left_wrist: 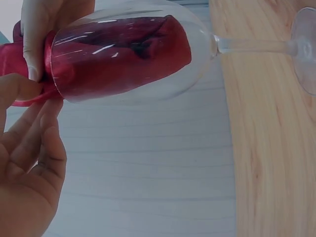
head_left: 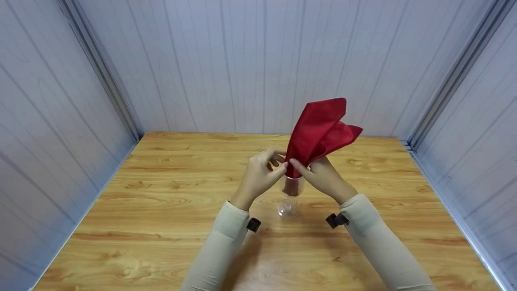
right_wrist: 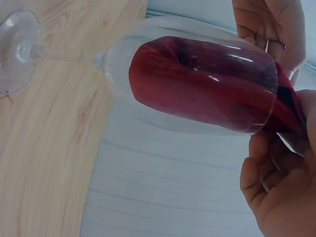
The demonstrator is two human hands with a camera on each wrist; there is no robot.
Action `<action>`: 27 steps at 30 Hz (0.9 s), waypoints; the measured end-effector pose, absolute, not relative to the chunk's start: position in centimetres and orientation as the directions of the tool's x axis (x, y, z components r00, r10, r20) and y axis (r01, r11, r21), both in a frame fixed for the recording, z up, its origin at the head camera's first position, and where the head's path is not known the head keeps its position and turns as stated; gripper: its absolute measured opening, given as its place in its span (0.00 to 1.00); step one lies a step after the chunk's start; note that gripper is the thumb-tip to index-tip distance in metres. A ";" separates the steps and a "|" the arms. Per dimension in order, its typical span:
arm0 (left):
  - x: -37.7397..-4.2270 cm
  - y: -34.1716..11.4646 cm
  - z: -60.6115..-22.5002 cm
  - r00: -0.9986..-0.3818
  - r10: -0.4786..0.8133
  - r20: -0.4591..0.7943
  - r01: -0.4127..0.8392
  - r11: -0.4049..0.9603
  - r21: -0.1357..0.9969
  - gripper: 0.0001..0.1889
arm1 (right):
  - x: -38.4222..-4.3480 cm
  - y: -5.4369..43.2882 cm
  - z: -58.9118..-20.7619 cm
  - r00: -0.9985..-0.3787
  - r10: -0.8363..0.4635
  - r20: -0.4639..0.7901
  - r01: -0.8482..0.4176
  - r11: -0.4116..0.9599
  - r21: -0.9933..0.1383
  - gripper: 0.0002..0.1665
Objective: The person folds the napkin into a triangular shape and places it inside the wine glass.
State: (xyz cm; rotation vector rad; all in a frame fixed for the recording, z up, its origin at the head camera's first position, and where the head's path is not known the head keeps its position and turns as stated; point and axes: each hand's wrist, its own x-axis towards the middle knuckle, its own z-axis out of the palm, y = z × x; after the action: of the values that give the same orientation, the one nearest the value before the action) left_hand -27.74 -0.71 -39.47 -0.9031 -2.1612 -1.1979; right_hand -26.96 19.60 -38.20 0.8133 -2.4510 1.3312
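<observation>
A clear stemmed wine glass (head_left: 288,209) stands upright on the table, in front of my body between both forearms. Its bowl holds the lower end of a folded red cloth napkin (head_left: 317,129), whose pointed folds fan up and to the right above the rim. Just over the rim, my left hand (head_left: 263,171) pinches the napkin's left edge between thumb and finger. On the other side my right hand (head_left: 326,178) grips it, thumb in front and fingers behind, partly hidden by the cloth. Through the glass, the left wrist view shows the napkin's rounded tucked end (left_wrist: 133,61) above the bowl's bottom.
The wood-grain table (head_left: 169,210) stretches out around the glass. Pale panelled walls (head_left: 202,68) enclose it at the back and on both sides. Small black wrist cameras (head_left: 253,224) sit on the inner side of each sleeve, near the glass's foot.
</observation>
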 end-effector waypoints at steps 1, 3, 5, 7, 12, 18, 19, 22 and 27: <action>-27.7 -0.8 -39.6 -0.652 0.311 0.692 0.751 0.394 0.530 0.11 | -27.0 19.6 -38.4 -0.816 -0.359 0.453 -0.576 0.434 -0.693 0.22; -27.7 -0.8 -39.8 -0.655 0.321 0.684 0.749 0.393 0.533 0.10 | -26.9 19.6 -38.6 -0.817 -0.358 0.452 -0.575 0.439 -0.691 0.22; -27.7 -0.9 -40.1 -0.662 0.325 0.675 0.744 0.391 0.541 0.10 | -26.9 19.5 -38.8 -0.821 -0.356 0.446 -0.568 0.439 -0.696 0.22; -27.7 -0.9 -40.2 -0.668 0.327 0.669 0.740 0.393 0.546 0.10 | -26.8 19.5 -38.9 -0.825 -0.351 0.442 -0.562 0.435 -0.703 0.23; -27.7 -0.8 -40.1 -0.673 0.322 0.665 0.734 0.401 0.548 0.11 | -26.5 19.4 -38.5 -0.835 -0.338 0.434 -0.547 0.423 -0.723 0.23; -26.8 0.5 -38.9 -0.760 0.272 0.590 0.646 0.413 0.642 0.27 | -26.4 19.4 -38.5 -0.831 -0.366 0.419 -0.553 0.463 -0.693 0.18; -26.6 0.9 -38.5 -0.773 0.257 0.579 0.630 0.419 0.655 0.31 | -26.8 19.6 -38.9 -0.827 -0.367 0.425 -0.559 0.470 -0.683 0.17; -26.3 1.8 -37.4 -0.795 0.225 0.564 0.597 0.453 0.662 0.40 | -26.8 19.4 -38.9 -0.829 -0.358 0.430 -0.557 0.464 -0.689 0.16; -26.3 2.8 -36.0 -0.772 0.196 0.605 0.589 0.578 0.565 0.37 | -26.8 19.4 -38.9 -0.821 -0.371 0.434 -0.566 0.436 -0.699 0.20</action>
State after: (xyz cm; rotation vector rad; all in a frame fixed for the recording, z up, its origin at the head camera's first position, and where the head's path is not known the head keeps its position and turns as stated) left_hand -26.28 2.77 -36.03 -0.6274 -2.3259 -1.0848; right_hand -26.81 19.41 -38.91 0.8201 -2.4727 1.3299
